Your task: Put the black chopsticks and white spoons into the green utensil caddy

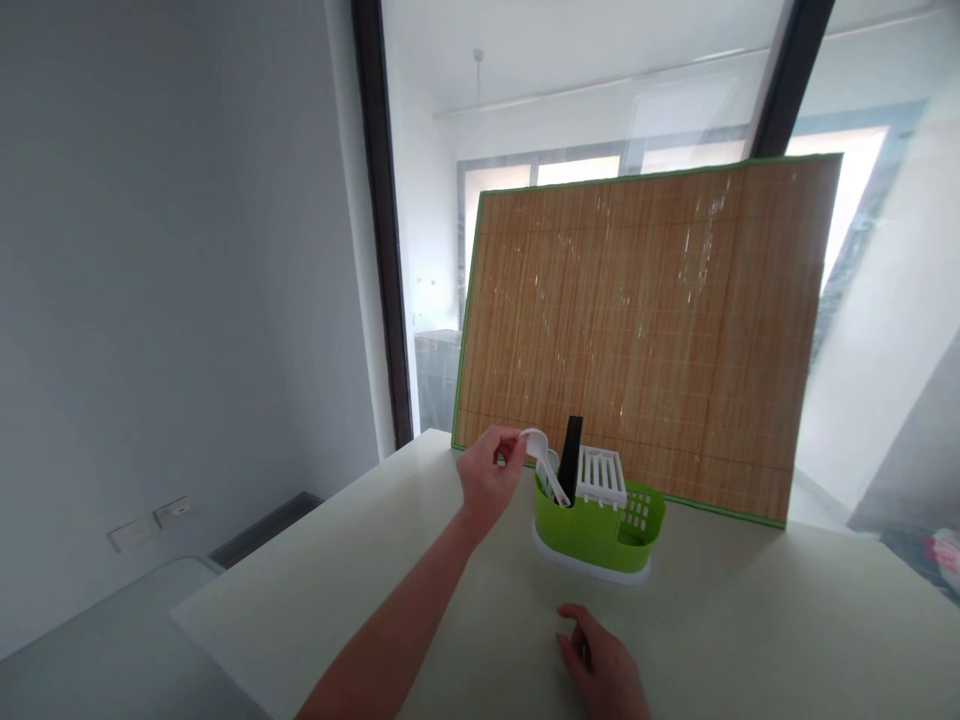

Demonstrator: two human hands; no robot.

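Note:
My left hand pinches the bowl end of a white soup spoon between thumb and finger. The spoon's handle slants down to the right, its tip over the left compartment of a green cutlery caddy. Whether that tip touches the caddy I cannot tell. Another pale spoon stands in the same compartment, partly hidden behind the held one. Black chopsticks lean upright beside them. Over the caddy's middle sits a white slatted rack. My right hand rests low in front of the caddy, fingers curved and apart, holding nothing.
The caddy's white base stands on a white table. Behind it a bamboo mat with green edging leans against a glass partition. A grey wall with sockets is at the left.

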